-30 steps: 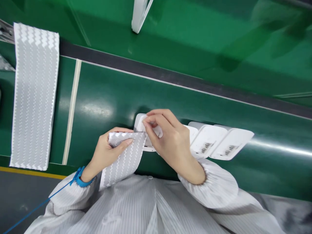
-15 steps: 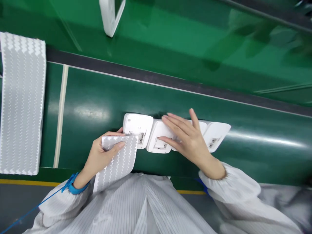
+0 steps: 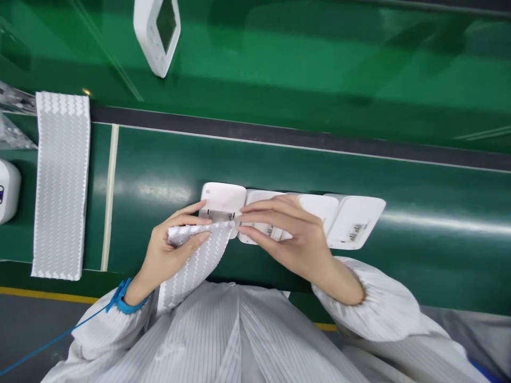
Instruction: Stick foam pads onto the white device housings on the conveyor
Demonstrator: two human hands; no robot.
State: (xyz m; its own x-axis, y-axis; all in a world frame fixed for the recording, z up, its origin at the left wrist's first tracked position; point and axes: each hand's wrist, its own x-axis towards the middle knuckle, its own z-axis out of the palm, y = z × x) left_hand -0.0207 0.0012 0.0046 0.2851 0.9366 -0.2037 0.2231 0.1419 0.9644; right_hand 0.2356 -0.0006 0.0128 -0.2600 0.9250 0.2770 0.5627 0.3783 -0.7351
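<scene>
Left hand (image 3: 164, 256) has the strip (image 3: 211, 249) pinched, far edge running right toward the right hand (image 3: 304, 239), fingers loosely parted.

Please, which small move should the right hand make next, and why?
Probably the right hand should pinch the upper right corner of the held strip. Its fingertips are close to that corner, with thumb and fingers apart. The left hand grips the strip's other side, and that corner lies over the leftmost white device in the row.
</scene>
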